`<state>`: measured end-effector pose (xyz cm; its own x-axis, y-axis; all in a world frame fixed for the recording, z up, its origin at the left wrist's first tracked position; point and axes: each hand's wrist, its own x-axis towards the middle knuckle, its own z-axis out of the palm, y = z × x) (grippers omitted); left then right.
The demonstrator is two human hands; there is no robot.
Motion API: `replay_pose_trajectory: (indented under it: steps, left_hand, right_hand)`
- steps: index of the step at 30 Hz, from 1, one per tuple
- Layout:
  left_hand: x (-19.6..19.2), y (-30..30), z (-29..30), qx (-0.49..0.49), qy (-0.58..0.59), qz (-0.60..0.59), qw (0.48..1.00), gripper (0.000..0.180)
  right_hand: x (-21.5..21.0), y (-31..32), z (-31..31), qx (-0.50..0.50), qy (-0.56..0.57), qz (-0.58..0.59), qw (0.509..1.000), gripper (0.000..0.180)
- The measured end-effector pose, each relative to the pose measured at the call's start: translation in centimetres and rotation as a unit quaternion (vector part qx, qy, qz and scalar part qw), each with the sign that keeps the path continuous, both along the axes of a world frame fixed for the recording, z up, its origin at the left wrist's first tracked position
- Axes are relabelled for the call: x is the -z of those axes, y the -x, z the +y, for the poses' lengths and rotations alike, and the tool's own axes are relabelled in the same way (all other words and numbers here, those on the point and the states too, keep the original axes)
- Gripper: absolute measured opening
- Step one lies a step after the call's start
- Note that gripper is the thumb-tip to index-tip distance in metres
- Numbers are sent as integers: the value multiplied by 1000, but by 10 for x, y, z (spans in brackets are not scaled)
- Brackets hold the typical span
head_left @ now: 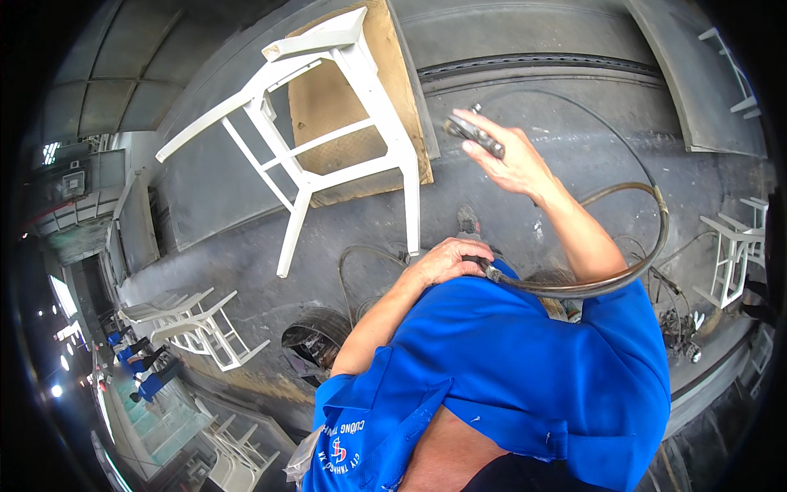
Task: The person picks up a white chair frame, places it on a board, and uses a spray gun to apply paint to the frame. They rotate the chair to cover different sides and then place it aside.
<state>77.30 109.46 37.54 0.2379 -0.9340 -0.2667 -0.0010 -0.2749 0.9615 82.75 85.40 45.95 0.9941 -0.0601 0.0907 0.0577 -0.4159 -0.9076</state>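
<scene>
My right hand is raised, its fingers closed around a dark spray gun with a metal end. A thin dark hose arcs from near the gun to the right. At my waist, my left hand is closed on a thicker hose, which loops up past my right forearm. To the left of the gun, apart from it, a white wooden chair frame stands tilted in front of a brown board. Neither hand touches the chair frame.
More white chair frames stand at left, at lower left and at right. A dark round bucket sits by my left elbow. Hoses tangle on the grey floor at right. People in blue are far left.
</scene>
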Motion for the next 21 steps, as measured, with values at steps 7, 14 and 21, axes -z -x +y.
replay_pose_trajectory:
  steps: [7, 14, 21]
  left_hand:
    - [13, 0, 4, 28, 50, -27, 998, 38]
    - [8, -1, 8, 72, 59, -17, 996, 36]
    - [5, -5, 26, 74, 51, 6, 996, 37]
  right_hand:
    - [-15, 59, -4, 25, -68, 165, 984, 52]
    - [-49, 72, 8, 10, -121, 93, 988, 53]
    - [-53, 102, 34, -31, -44, 258, 965, 52]
